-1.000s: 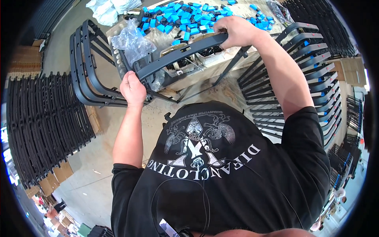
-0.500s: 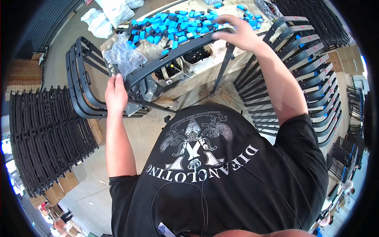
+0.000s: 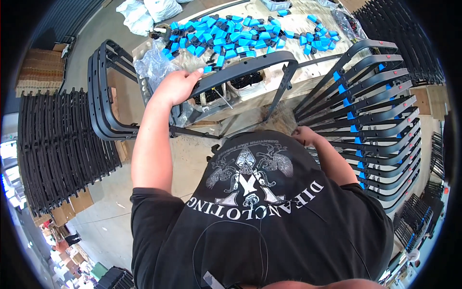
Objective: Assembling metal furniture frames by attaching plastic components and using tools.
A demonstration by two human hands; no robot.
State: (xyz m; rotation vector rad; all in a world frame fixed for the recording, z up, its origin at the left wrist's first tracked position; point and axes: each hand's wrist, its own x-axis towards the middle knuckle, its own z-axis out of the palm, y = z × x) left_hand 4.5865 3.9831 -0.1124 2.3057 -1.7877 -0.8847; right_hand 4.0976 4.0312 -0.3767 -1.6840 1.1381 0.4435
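A black metal frame (image 3: 240,70) with a curved top bar stands in front of me against the workbench, its legs slanting down toward me. My left hand (image 3: 178,87) is closed over the left end of that bar. By its fingertips lies a blue-and-black plastic piece (image 3: 207,70). Low and close to my shirt, my right hand (image 3: 306,137) has its fingers curled, beside the row of frames on the right. What those fingers hold, if anything, is too dark to make out.
Many blue-and-black plastic pieces (image 3: 231,36) cover the wooden workbench (image 3: 192,62). Bins of small black parts (image 3: 248,80) sit at its near edge. Black frames with blue pieces (image 3: 370,115) are lined up on the right. More frames (image 3: 103,96) stand on the left, near stacked black bars (image 3: 62,144).
My right hand has left the bar's right end and dropped toward my body. My left hand has moved up and right onto the bar. The view has shifted slightly.
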